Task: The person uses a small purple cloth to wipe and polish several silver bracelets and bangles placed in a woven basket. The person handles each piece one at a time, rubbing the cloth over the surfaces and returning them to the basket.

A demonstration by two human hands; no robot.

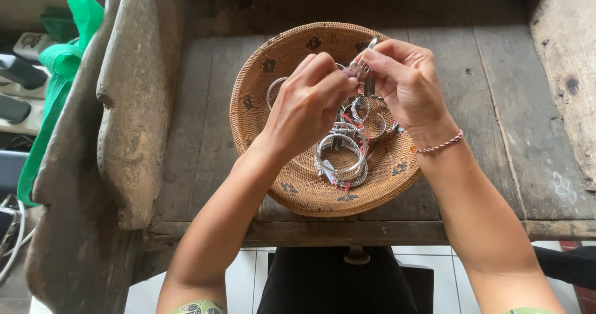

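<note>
silver bangles [343, 152], heaped, in woven basket [292, 53]

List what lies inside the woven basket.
The woven basket holds a tangle of silver bangles with small tags and red threads. Both hands, left hand and right hand, cover the pieces beneath them.

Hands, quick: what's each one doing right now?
Left hand: pinched shut on a small silver piece over the basket.
Right hand: pinched on the same piece.

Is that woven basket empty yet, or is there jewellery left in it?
Not empty. The woven basket holds a pile of silver bangles below the left hand and right hand.
</note>
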